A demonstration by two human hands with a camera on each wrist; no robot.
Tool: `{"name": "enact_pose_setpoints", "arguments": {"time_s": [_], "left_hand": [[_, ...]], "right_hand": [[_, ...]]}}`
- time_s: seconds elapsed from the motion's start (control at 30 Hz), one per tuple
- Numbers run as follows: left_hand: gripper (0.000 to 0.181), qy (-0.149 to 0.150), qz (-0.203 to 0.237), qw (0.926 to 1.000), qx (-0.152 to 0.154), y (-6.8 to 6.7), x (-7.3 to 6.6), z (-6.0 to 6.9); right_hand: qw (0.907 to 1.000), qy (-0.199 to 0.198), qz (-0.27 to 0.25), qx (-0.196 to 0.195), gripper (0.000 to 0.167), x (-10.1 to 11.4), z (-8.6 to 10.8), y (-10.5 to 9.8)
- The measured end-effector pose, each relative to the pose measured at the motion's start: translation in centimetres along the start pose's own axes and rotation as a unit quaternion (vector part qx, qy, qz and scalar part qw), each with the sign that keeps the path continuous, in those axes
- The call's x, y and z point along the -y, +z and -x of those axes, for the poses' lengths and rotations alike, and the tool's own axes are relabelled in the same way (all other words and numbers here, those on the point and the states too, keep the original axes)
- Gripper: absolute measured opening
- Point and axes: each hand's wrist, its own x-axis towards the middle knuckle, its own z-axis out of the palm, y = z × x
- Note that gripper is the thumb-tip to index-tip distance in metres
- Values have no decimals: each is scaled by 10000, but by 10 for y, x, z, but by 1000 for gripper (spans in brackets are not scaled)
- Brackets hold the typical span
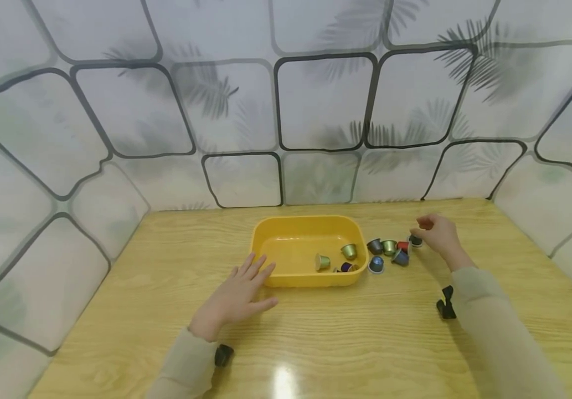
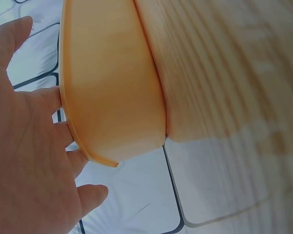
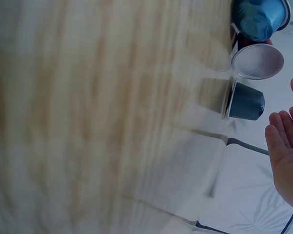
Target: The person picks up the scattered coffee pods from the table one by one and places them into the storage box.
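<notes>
A yellow plastic tray (image 1: 286, 280) stands on the table. My left hand (image 1: 238, 293) lies at its front left corner with fingers spread, the fingertips over the rim; the left wrist view shows them touching its edge. Several coffee capsules lie in the tray, among them a pale green capsule (image 1: 323, 262), another green capsule (image 1: 349, 251) and a purple one (image 1: 348, 267). My right hand (image 1: 437, 235) hovers by a dark capsule (image 1: 416, 241). In the right wrist view that dark capsule (image 3: 246, 101) stands on the table, apart from the loosely bent fingers, which hold nothing.
Right of the tray sit more capsules: a dark grey one (image 1: 375, 246), a green one (image 1: 388, 247), a red one (image 1: 403, 246) lying on its side, and blue ones (image 1: 376, 265) nearer the front. A patterned cloth wall (image 1: 320, 177) rises behind the wooden table (image 1: 325, 343).
</notes>
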Motion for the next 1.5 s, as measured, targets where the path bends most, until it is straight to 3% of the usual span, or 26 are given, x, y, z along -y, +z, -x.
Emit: {"name": "enact_pose_setpoints", "arguments": {"time_s": [0.37, 0.83, 1.27, 1.5], "left_hand": [[71, -49, -13, 10000, 60, -1, -1, -1], [72, -22, -84, 10000, 29, 2, 1, -1], [72, -41, -51, 10000, 37, 4, 1, -1], [71, -55, -102, 9999, 0, 6, 0, 0]], "right_hand": [[9979, 239, 203, 566, 41, -3, -2, 1], [9900, 38, 895, 1088, 33, -1, -5, 4], [9888, -218, 1042, 1043, 32, -1, -2, 5], [9922, -11, 908, 848, 37, 1, 1, 4]]}}
